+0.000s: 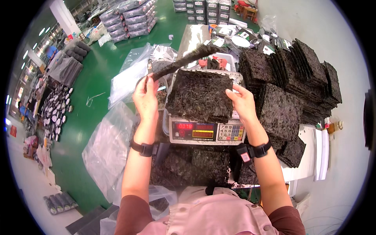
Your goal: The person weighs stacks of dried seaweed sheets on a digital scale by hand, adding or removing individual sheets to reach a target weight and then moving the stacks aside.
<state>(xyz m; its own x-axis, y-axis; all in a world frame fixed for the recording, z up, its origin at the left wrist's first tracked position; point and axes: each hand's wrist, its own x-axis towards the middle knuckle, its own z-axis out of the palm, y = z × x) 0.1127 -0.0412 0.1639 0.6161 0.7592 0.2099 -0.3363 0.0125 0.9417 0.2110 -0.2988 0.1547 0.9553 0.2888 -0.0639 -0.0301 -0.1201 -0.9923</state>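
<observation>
A stack of dark dried seaweed sheets [201, 95] lies on a digital scale [207, 130] whose red display is lit. My left hand [147, 95] grips one end of a thin dark seaweed piece [188, 60], raised at a slant over the stack's back left corner. My right hand [242, 101] is at the stack's right edge, thumb and fingers pinching that edge. Both wrists wear black straps. Tall piles of seaweed sheets [282, 108] stand to the right of the scale, and more seaweed stacks [210, 166] lie between the scale and my apron.
Behind the scale is a white tray [232, 60] with red-handled tools. Packets with labels [243, 36] lie further back. Clear plastic bags [110, 149] spread at the left. Packed bundles [132, 19] stand on the green floor. A person [50, 52] is far off at the left.
</observation>
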